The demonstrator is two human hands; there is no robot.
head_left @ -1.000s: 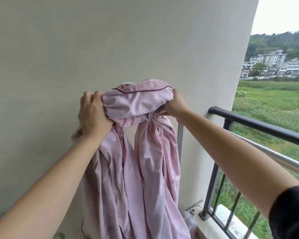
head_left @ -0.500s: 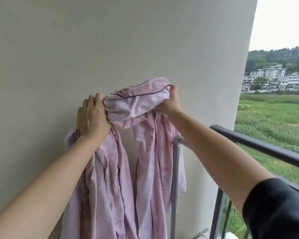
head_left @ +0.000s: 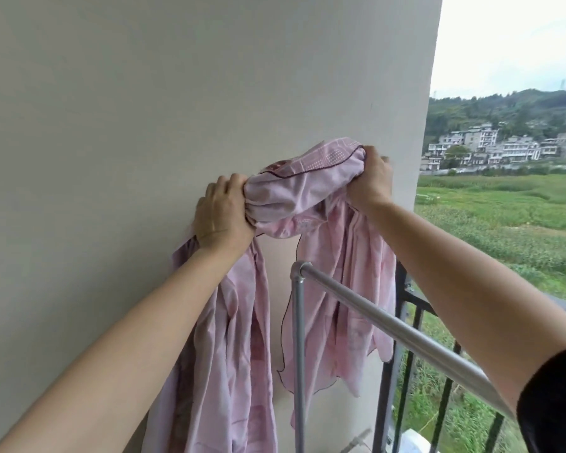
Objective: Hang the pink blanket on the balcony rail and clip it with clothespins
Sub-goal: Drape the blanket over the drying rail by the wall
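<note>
The pink blanket (head_left: 294,191) is bunched into a roll and held up high against the wall, with long folds hanging down on both sides. My left hand (head_left: 223,214) grips the roll's left end. My right hand (head_left: 371,181) grips its right end, a little higher. Below the hands runs a silver metal rail (head_left: 389,325) with a vertical post at its near-wall end. The right hanging part of the blanket drops behind this rail. Behind it stands the black balcony railing (head_left: 415,302). No clothespins are in view.
A plain beige wall (head_left: 144,125) fills the left and centre. Black railing bars (head_left: 445,403) drop down at lower right, with something white at their foot. Beyond lie green fields and distant houses.
Both hands have carried the bunched blanket to the right and up, toward the wall's outer corner. The silver rail now shows below the hands, and the right folds hang behind it.
</note>
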